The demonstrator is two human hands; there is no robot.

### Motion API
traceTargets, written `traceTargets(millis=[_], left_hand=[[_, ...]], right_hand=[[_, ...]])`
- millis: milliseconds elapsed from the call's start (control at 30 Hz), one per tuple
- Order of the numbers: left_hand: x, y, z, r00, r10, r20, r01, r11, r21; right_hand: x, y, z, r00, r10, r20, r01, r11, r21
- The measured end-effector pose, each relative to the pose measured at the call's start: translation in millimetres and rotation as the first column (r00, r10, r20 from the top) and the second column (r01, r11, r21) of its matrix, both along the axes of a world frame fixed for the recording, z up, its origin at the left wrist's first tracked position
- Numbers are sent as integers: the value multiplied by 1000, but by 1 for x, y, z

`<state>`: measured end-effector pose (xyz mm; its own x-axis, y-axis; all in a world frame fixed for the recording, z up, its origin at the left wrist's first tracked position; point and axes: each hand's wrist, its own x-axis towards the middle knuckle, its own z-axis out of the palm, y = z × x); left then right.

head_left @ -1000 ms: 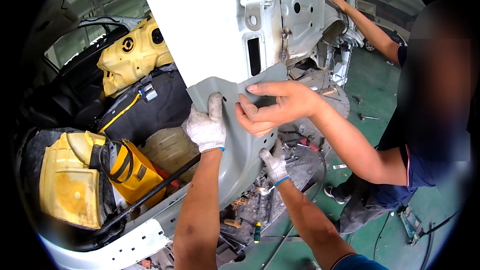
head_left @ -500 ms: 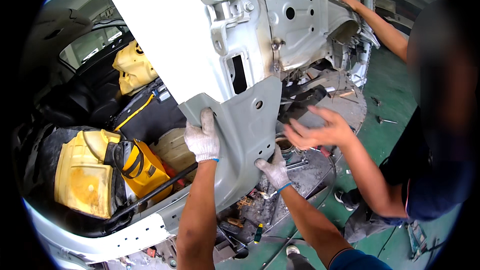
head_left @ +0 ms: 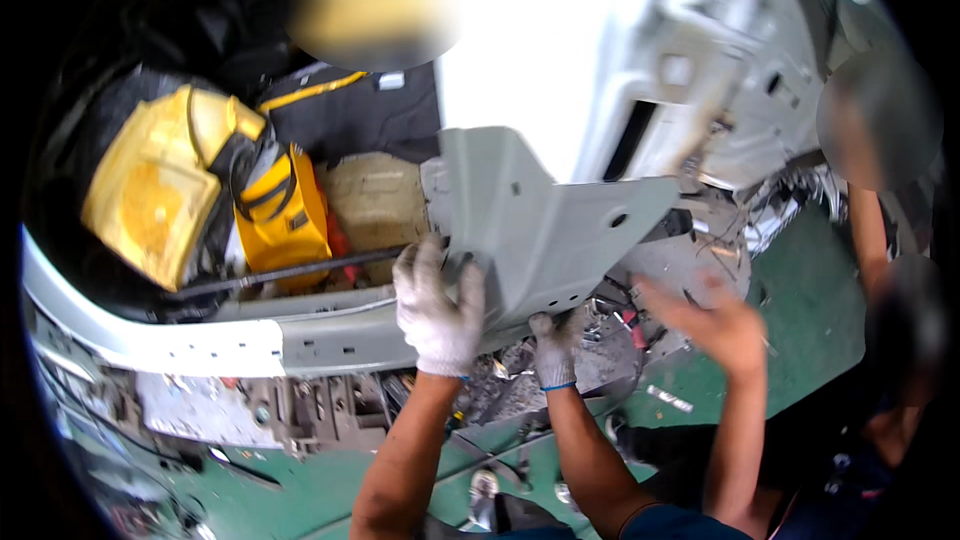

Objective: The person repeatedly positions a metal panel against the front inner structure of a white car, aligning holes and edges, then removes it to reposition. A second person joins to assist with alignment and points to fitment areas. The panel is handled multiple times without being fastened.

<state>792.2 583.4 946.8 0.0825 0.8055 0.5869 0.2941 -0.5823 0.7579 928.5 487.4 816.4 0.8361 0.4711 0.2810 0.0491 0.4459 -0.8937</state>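
A grey sheet-metal body panel (head_left: 515,230) lies over the lower end of the white car pillar (head_left: 530,50). My left hand (head_left: 438,315), in a white knit glove, rests with fingers apart where the panel meets the door sill (head_left: 330,340). Below the panel's bottom edge, my right hand (head_left: 556,355), gloved too, grips that edge, its fingers partly hidden and smeared. Just right of it, a co-worker's bare hand (head_left: 715,325) is raised beside the panel, blurred and touching nothing I can make out.
Inside the car lie a yellow foam block (head_left: 150,190), an orange-yellow bag (head_left: 285,215) and a dark bar (head_left: 280,275) along the sill. Tools and scraps litter the grey platform (head_left: 600,355) under the panel. A co-worker stands at the right on the green floor (head_left: 810,285).
The view has swung, so the car sits differently. My left hand has moved off the panel's face down to the sill. My right hand stays at the bottom edge.
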Motion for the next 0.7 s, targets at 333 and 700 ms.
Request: traceTargets(millis=[333,700], left_hand=[[33,-13,-14,902,-398,169,331,886,324],[45,12,-26,868,-431,247,311,859,406]], right_hand=[[21,-16,-53,985,-125,-117,110,985,-130],[30,-15,-90,965,-236,-114,212,959,-190]])
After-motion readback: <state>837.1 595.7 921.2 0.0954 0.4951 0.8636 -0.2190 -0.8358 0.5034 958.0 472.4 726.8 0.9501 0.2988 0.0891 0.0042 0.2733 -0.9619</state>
